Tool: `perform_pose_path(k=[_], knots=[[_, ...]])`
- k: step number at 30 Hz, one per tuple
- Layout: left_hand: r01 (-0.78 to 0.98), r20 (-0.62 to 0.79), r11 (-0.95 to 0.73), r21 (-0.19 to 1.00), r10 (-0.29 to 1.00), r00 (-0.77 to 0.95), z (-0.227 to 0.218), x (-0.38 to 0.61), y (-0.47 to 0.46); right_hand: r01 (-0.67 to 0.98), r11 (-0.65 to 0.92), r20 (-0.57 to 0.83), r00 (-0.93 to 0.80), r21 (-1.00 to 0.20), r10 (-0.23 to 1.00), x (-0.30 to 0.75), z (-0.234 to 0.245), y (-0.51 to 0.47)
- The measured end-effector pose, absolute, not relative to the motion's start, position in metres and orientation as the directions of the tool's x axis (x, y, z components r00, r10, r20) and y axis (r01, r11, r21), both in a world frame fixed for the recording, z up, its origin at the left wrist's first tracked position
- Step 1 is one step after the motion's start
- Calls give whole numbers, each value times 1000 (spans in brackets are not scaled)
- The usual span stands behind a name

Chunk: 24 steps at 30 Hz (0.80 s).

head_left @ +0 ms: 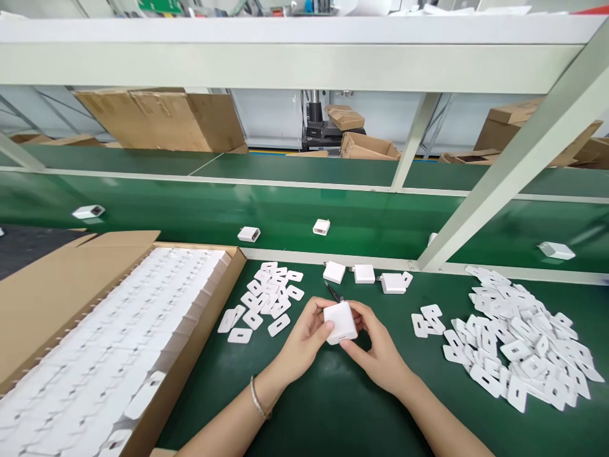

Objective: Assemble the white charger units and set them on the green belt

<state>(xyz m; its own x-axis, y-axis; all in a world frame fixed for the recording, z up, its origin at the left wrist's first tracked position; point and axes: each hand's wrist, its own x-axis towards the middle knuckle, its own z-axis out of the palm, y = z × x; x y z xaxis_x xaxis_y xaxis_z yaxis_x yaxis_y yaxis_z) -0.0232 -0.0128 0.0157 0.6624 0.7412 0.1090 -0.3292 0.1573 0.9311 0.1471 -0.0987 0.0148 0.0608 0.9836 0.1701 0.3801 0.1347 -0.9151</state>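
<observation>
Both my hands hold one white charger block [339, 322] over the green bench, its port face turned toward me. My left hand [304, 339] pinches its left side, fingers closed on it. My right hand [375, 349] cups its right side and underside. A thin dark tool [332, 292] lies just behind the block. Three more white chargers [364, 273] sit in a row at the bench's far edge. A small heap of white plastic cover pieces [269, 295] lies to the left of my hands. A much larger heap of cover pieces [516, 346] is spread at the right.
An open cardboard box [200, 336] packed with rows of white chargers fills the left. Behind the bench a green conveyor belt [285, 203] carries several loose chargers. A slanted white frame post [499, 184] rises at the right. Cardboard boxes [162, 117] stand beyond the belt.
</observation>
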Motion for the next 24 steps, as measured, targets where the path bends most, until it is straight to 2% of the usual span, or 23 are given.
perform_pose_path(k=[4,8,12,15,19,24], knots=[[-375,242,46,926,691,681,15,-26,-19,316,259,300,86,-913,950,146,18,-102],[-343,298,-79,936,695,654,17,-28,-24,291,334,370,79,-897,926,144,22,-106],[-341,325,-120,932,693,643,18,-29,-30,273,372,397,42,-887,917,146,22,-108],[-345,286,-62,937,706,648,18,-28,-33,266,346,368,34,-900,929,149,19,-108],[-374,179,154,915,675,716,18,-28,-27,244,223,240,40,-944,970,148,18,-105],[-286,5,270,919,719,695,22,-27,-18,345,156,190,65,-925,980,146,15,-103]])
